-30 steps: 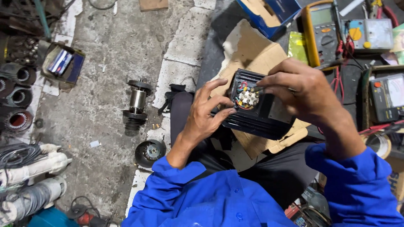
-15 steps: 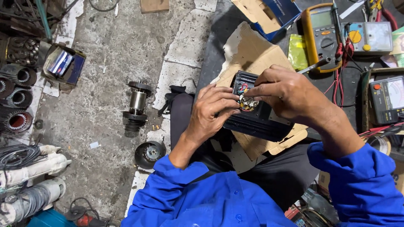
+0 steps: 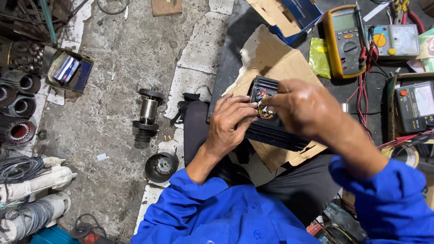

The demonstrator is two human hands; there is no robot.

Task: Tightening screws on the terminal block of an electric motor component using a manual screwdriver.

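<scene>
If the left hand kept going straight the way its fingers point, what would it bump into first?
Probably the coloured wires in the black box: the left hand points right at them, fingertips about touching. The right hand sits just beyond. Depth is hard to judge.

**Workshop floor strewn with motor parts**

A cracked concrete floor (image 3: 108, 68) carries a motor rotor (image 3: 147, 115), a round end cap (image 3: 161, 166) and stacked stators (image 3: 18, 108). On the dark surface (image 3: 235, 40) lie torn cardboard (image 3: 271, 58), a yellow multimeter (image 3: 344, 40) and analogue meters (image 3: 395, 40).
</scene>
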